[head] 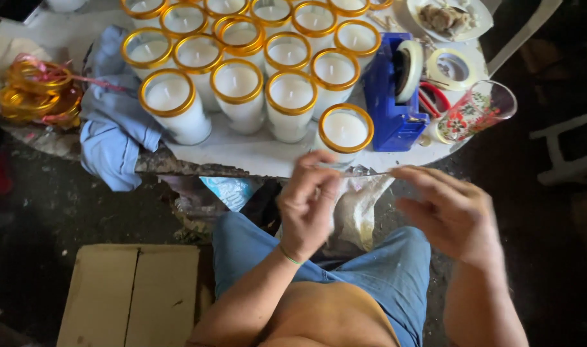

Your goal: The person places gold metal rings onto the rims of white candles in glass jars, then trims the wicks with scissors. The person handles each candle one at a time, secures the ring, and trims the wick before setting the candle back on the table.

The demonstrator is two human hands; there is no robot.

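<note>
I see the left hand pinching one end of a thin clear strip of tape, just below the gold-rimmed white glass candle at the round white table edge. The right hand holds the strip's other end, fingers loosely spread; its grip is blurred.

Candle jars stand clustered on the tabletop ahead of me, one jar out front at the near edge. Tape dispenser just right of that jar; tape roll and scissors right of the dispenser, tipped glass at the right edge, plate behind them. Cloth hangs over the left edge, stack of rings left of it. My left hand and right hand sit before the near edge, a strip of tape between them. Cardboard box on the floor to my left.
</note>
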